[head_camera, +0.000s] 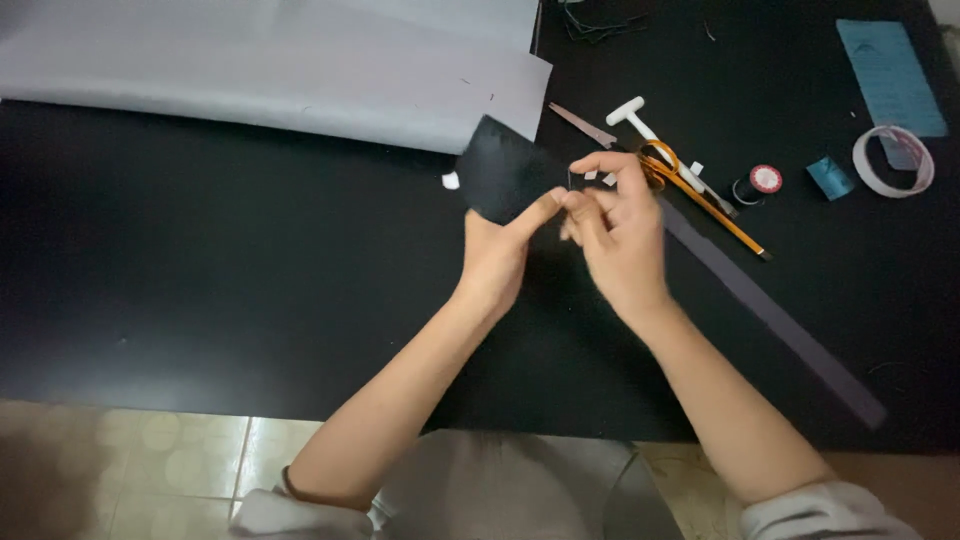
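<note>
My left hand (497, 252) holds up a piece of black fabric (505, 170) over the black table, thumb pressed on its lower right edge. My right hand (615, 225) is right beside it, fingertips pinched together at the fabric's edge; whatever it pinches is too small and blurred to make out. The two hands touch near the thumb tips.
A large pale grey sheet (300, 70) covers the table's far left. Orange-handled scissors (670, 170), a white T-shaped tool (632, 115), a long dark strip (770, 310), a thread spool (762, 181), a small teal object (830, 177), a tape roll (893, 162) and a blue card (890, 75) lie to the right.
</note>
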